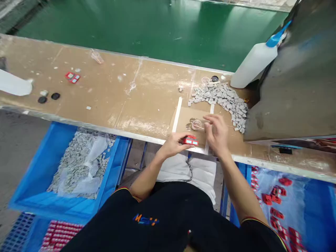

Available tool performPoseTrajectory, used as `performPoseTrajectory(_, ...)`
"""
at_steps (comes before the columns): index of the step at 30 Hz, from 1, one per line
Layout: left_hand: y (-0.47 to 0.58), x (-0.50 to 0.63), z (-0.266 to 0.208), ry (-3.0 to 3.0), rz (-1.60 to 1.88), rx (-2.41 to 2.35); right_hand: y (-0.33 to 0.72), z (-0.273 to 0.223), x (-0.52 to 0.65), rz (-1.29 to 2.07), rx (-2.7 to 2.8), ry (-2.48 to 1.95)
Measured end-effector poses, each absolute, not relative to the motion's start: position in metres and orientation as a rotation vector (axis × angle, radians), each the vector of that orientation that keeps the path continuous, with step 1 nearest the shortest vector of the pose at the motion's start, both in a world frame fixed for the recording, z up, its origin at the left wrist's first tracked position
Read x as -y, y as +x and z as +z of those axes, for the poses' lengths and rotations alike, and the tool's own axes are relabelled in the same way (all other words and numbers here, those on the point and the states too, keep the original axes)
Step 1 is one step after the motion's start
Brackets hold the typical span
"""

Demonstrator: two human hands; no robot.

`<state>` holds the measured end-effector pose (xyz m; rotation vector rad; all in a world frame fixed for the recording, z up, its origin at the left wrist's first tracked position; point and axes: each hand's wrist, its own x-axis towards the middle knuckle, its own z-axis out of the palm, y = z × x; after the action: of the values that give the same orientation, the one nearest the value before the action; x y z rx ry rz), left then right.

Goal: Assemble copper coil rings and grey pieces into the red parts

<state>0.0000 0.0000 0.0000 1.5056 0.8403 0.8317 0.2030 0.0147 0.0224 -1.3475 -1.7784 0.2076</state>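
Note:
My left hand (173,144) grips a small red plastic piece (190,141) with pale rectangular panels, at the table's near edge. My right hand (217,135) is just to the right, thumb and fingers pinched around a thin stick (201,127). The stick's far end reaches a small round clear cup (196,125), whose contents I cannot make out. Beneath the cup lies a cardboard sheet (181,120) with dark smears, edged by strips of white tape. Beyond my right hand spreads a heap of small grey tiles (223,98).
A white bottle with a blue nozzle (253,64) stands by a dark panel (294,87) at right. Another red piece (72,77) and black caps (55,96) lie at left. Blue bins hold grey tiles (70,164) at lower left and red pieces (275,194) at lower right.

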Motion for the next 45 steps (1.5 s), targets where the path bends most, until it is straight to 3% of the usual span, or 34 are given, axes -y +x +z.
performPoseTrajectory(9,-0.001,-0.001,-0.005,1.542,0.873,-0.822,0.24,0.02,-0.121,0.222,2.163,-1.82)
performPoseTrajectory(21,-0.003,-0.001,-0.013,1.626,0.916,-0.78,0.248,0.022,-0.077,0.06,2.324,-1.857)
performPoseTrajectory(27,-0.005,0.0,-0.017,1.667,0.9,-0.737,0.256,0.043,-0.059,0.235,2.091,-1.762)
performPoseTrajectory(36,-0.004,0.0,-0.009,1.58,0.819,-0.726,0.205,0.062,0.029,0.919,1.769,-1.398)
performPoseTrajectory(42,-0.003,0.0,-0.011,1.632,0.808,-0.746,0.195,0.043,0.028,1.098,1.65,-1.468)
performPoseTrajectory(45,-0.004,-0.001,-0.011,1.67,0.794,-0.763,0.195,0.044,0.028,1.034,1.704,-1.484)
